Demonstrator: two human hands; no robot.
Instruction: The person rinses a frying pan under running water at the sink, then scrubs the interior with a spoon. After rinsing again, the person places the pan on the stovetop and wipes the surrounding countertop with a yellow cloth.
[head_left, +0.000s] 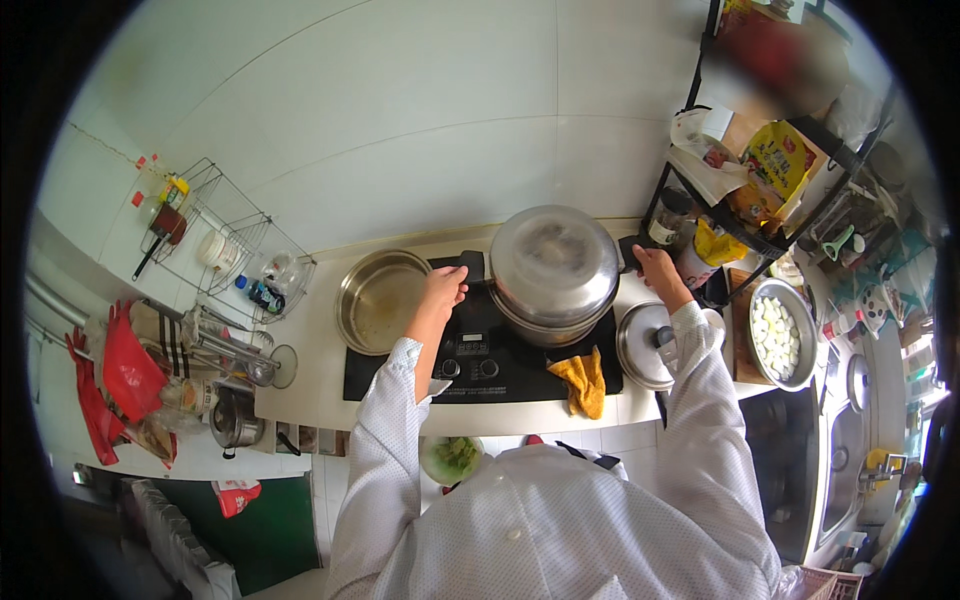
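A steel pot (555, 270) with two black side handles is held tilted over the right part of a black glass cooktop (469, 375); its bottom faces partly towards me. My left hand (448, 289) grips its left handle, my right hand (654, 268) its right handle. Under it sits another round metal vessel, mostly hidden. An open steel pan (379, 307) stands at the left, beside my left wrist. The cooktop's front edge carries a yellow cloth (581, 381). A steel lid (642, 341) with a black knob lies near my right forearm.
At the right, a steel bowl of white chunks (780, 334) rests on a wooden board (744, 322). A black rack (750, 225) with bags and jars rises behind my right hand. A wire rack (225, 240) hangs on the left wall. Below the counter is a bowl of greens (454, 459).
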